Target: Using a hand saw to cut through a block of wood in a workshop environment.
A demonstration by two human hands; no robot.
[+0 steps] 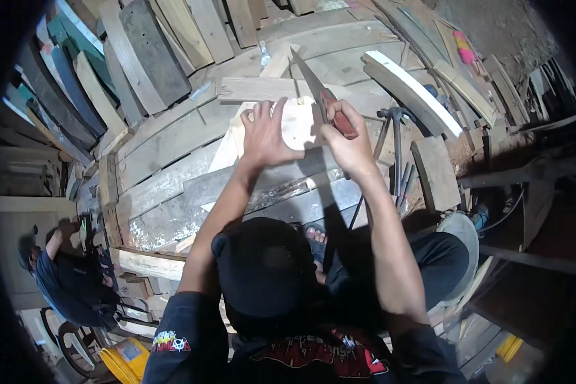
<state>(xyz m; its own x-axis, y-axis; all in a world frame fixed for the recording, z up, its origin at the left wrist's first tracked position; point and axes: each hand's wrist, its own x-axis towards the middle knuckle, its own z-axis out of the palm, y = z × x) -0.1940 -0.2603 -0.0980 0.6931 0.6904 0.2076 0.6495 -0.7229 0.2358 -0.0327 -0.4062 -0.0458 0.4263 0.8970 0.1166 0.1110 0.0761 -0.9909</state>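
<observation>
My right hand (348, 141) is closed around the red handle of a handsaw (312, 78), whose blade points up and away to the left. Beneath the saw lies a pale wooden board (296, 128). My left hand (264, 137) rests on that board's left part, fingers spread and thumb stretched toward the saw. A grey weathered plank (214, 185) crosses below both hands. Beyond them another flat plank (243, 88) lies crosswise. Whether the saw's teeth touch the wood cannot be made out.
A hammer (397, 115) lies right of my right hand, near a thick white-topped beam (413, 86). Upright boards (150, 54) line the far left. Another person (70, 275) sits at the left, above a yellow bucket (125, 361). My foot (315, 235) is below the planks.
</observation>
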